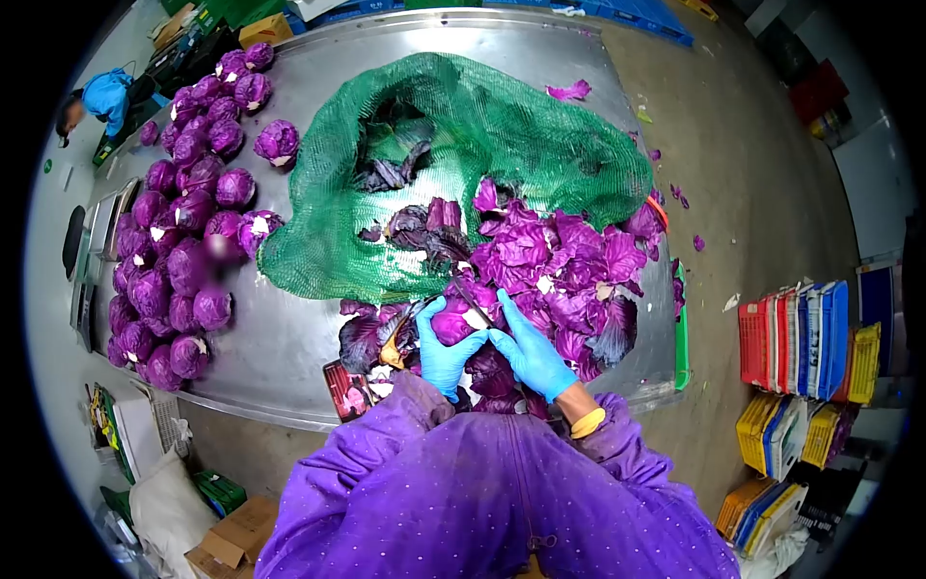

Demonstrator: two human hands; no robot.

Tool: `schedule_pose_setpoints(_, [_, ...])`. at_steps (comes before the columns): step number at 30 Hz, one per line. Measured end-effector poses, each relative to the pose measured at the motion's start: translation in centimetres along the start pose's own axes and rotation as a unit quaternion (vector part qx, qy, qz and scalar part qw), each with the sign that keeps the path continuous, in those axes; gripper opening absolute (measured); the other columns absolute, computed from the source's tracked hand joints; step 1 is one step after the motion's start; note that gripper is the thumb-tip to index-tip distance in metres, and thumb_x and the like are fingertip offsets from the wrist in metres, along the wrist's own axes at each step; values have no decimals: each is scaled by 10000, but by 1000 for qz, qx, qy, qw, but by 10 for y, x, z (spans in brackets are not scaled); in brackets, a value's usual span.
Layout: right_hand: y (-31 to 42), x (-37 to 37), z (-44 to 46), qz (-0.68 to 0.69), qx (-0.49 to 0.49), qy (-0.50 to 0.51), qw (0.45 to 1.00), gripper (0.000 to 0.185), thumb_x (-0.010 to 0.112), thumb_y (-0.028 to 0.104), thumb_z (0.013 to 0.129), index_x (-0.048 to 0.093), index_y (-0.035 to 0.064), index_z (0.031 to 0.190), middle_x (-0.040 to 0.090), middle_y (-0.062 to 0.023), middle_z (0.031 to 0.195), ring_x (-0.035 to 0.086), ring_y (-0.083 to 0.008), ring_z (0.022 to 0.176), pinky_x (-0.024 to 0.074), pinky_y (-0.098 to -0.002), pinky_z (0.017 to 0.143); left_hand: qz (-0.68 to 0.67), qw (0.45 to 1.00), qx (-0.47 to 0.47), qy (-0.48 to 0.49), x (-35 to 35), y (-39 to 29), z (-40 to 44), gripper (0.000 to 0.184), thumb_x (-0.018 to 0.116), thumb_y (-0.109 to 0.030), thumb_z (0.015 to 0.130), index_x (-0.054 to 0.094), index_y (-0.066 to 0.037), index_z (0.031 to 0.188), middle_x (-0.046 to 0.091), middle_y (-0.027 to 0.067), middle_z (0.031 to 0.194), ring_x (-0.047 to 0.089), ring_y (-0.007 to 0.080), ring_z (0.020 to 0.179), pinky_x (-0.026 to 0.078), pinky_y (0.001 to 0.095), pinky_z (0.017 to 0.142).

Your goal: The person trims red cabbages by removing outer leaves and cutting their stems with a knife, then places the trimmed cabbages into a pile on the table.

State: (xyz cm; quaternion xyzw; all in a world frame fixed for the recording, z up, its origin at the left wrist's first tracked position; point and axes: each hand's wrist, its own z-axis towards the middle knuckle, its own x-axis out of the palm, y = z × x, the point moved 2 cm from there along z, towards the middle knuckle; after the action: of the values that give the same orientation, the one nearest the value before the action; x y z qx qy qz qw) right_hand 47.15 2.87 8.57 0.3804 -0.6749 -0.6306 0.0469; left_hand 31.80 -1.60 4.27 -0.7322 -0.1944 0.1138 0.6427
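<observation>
Both hands wear blue gloves and meet over the leaf pile at the table's near edge. My left hand is curled round a purple cabbage. My right hand is closed on a thin dark knife, whose tip points up and left over the cabbage; its handle is mostly hidden by the fingers. Loose purple leaves lie beyond and to the right of the hands. A green mesh bag spreads over the table behind them.
Many purple cabbages fill the left of the metal table. A red crate sits at the near edge. Stacked coloured crates stand on the floor at right. A person in blue is at far left.
</observation>
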Motion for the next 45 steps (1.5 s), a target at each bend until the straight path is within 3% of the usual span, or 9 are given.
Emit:
schedule_pose_setpoints(20, [-20,-12,24,-20,8,-8,1000,515,478,351,973,426,46,1385,478,-249,1345,449,-387,1265,381,-398,1049,23,998,-28,-53,15,22,-7,767,868,-11,627,380,-51,1217,509,107,1145,547,185,1029,477,304,899])
schedule_pose_setpoints(22, [-39,-23,38,-103,-125,-41,986,484,462,354,985,460,52,1363,600,-224,1203,644,-347,987,524,-371,858,35,998,-10,-44,13,23,-13,783,888,-53,616,386,-46,1217,489,100,1158,523,191,1049,457,314,925])
schedule_pose_setpoints(24, [-52,-51,50,128,229,7,965,481,455,383,989,476,75,1357,679,-143,997,614,-201,582,526,-308,535,160,983,84,-26,2,36,-17,788,897,-77,608,394,-45,1215,476,99,1170,506,198,1071,440,325,947])
schedule_pose_setpoints(25, [-52,-47,51,151,186,-7,971,497,464,406,984,472,94,1369,679,-70,864,443,-89,416,398,-260,368,9,999,-14,-36,5,31,-20,793,904,-103,599,405,-43,1213,463,101,1179,485,211,1098,405,337,985])
schedule_pose_setpoints(32, [-35,-25,30,-34,-14,-58,998,509,475,414,967,442,128,1386,652,-238,997,656,-401,836,510,-449,759,-122,968,-213,52,-32,5,-5,634,801,-119,742,358,-56,1192,534,114,1165,574,193,1019,499,322,863])
schedule_pose_setpoints(36, [29,-22,7,-62,-51,-87,993,483,516,346,955,440,150,1390,646,-238,941,625,-418,765,493,-478,655,-116,974,-192,18,-35,9,9,530,677,-99,823,363,-52,1248,566,97,1151,603,186,966,509,303,835])
schedule_pose_setpoints(38, [22,-30,7,23,-132,-163,978,504,532,320,964,411,142,1420,697,-144,981,613,-221,544,486,-353,513,-177,976,-117,58,-38,-5,4,656,684,-112,781,336,-42,1333,549,104,1199,582,203,1024,485,334,890])
schedule_pose_setpoints(40, [43,-69,-4,199,86,-125,968,504,506,321,983,394,121,1432,713,-104,998,515,-90,453,426,-252,425,-223,962,-137,82,-51,-15,0,872,738,-179,705,255,-49,1420,494,133,1287,520,256,1160,438,394,988])
schedule_pose_setpoints(45, [3,-111,-5,296,120,-196,927,576,470,307,997,253,94,1487,688,-115,1053,436,-59,405,355,-203,372,-249,954,-94,140,-54,-60,2,1125,886,-397,526,272,-68,1409,442,129,1349,478,303,1245,411,439,1057])
